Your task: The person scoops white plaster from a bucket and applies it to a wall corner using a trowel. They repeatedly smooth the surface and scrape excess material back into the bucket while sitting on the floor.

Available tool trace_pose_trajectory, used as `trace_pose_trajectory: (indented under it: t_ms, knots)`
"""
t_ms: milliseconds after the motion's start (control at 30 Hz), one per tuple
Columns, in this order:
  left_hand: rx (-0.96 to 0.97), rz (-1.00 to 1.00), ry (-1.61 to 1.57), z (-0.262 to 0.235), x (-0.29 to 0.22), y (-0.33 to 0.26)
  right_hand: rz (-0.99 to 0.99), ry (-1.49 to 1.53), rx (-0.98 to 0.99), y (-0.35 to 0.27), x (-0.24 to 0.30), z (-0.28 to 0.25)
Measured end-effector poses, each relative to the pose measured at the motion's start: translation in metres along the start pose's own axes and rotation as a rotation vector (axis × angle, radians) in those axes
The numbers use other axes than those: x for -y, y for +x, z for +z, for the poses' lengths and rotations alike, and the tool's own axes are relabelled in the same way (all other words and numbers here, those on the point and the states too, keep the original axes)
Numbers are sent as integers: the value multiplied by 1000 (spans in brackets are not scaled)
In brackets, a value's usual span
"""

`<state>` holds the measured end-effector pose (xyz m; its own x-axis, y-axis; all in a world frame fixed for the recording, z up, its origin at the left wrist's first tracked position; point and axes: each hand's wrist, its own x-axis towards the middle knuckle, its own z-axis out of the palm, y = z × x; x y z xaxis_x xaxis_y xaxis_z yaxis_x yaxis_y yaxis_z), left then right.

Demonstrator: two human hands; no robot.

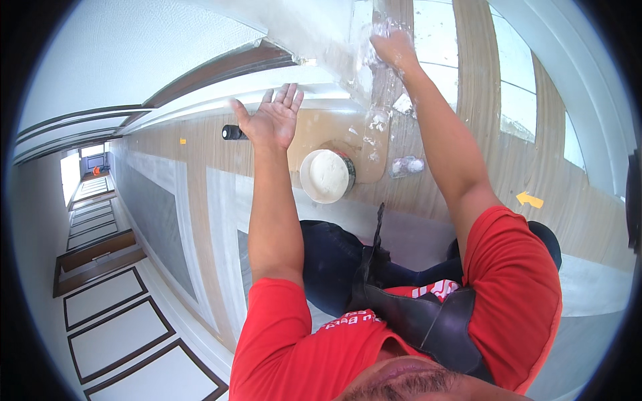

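Stretching across the upper part of the view, a white plastered wall corner meets wood-look panelling smeared with white filler. Below it, the person's red shirt fills the lower edge, with both bare forearms reaching up from it. A round tub of white filler sits between the two arms, near the left wrist and apart from both hands. The left hand is spread open, palm showing, holding nothing, just beside a small black cylinder. The right hand presses against the filler-covered wall edge; whether it grips a tool cannot be told.
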<state>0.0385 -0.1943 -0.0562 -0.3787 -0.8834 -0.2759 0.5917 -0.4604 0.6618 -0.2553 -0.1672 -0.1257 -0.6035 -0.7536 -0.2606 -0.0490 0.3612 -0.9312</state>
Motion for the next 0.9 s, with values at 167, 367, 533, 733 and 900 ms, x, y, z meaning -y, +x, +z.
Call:
trace_pose_trajectory:
  t_ms: [167, 367, 533, 733, 900]
  knots:
    - [14, 6, 22, -2, 6, 2, 119, -106, 147, 19, -73, 20]
    - [12, 18, 48, -4, 5, 1, 105, 34, 117, 5, -81, 40]
    - [17, 11, 39, -5, 6, 3, 112, 324, 179, -8, -33, 19]
    - [-3, 17, 38, -9, -1, 2, 9, 359, 148, -27, 19, -13]
    - [-14, -17, 90, 9, 3, 3, 49, 2, 69, 11, -16, -5]
